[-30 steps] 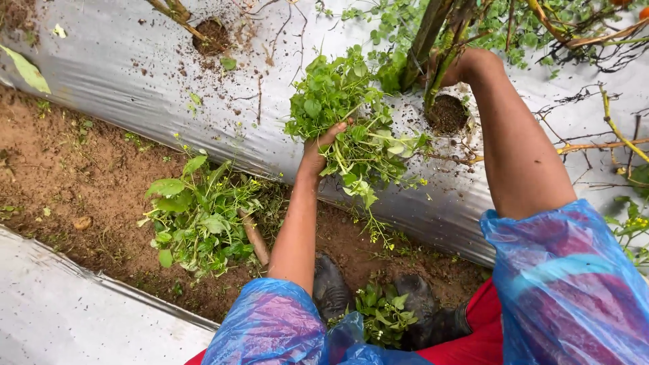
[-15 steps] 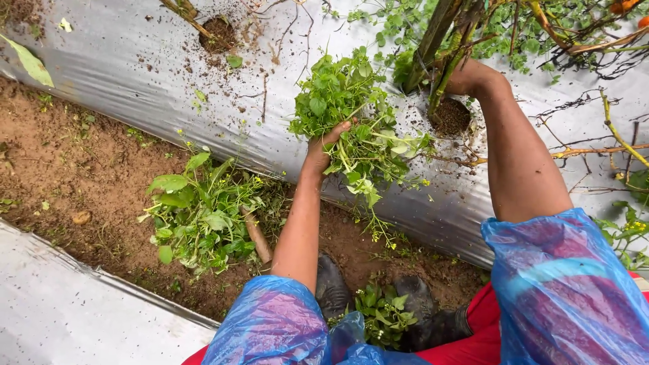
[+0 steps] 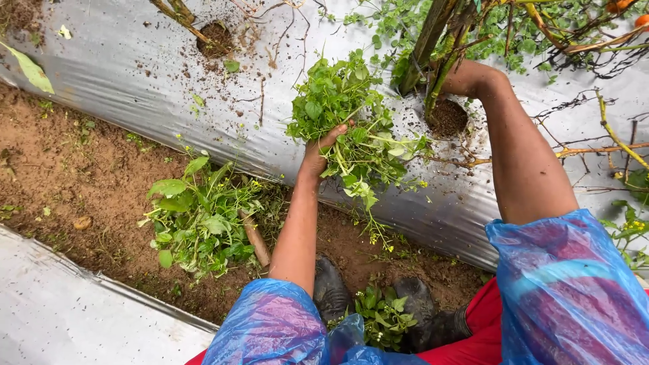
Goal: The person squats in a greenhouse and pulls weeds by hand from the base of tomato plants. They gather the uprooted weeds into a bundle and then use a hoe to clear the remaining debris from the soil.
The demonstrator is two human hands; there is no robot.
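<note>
Green weed bunch [image 3: 345, 122] gripped tight in left hand [image 3: 318, 152] over silver plastic mulch [image 3: 122, 81]; right hand [image 3: 460, 78] tucked behind plant stems [image 3: 433, 47], fingers hidden, grip unclear.

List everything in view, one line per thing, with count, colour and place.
Bunch of pulled weeds: one, green, in the left hand over the silver sheet.
Pile of weeds: one, green, on the soil path at left.
Plastic sheet: silver-grey, across the raised bed; a second strip at lower left.
Planting holes: two, dark soil, in the sheet.
Plant stems: a few, green-brown, rising from the right hole.
Boots: two, black, on the path.
Sleeves: two, blue plastic.
Left hand: closed on the bunch.
Right hand: at the stems, fingers hidden.
</note>
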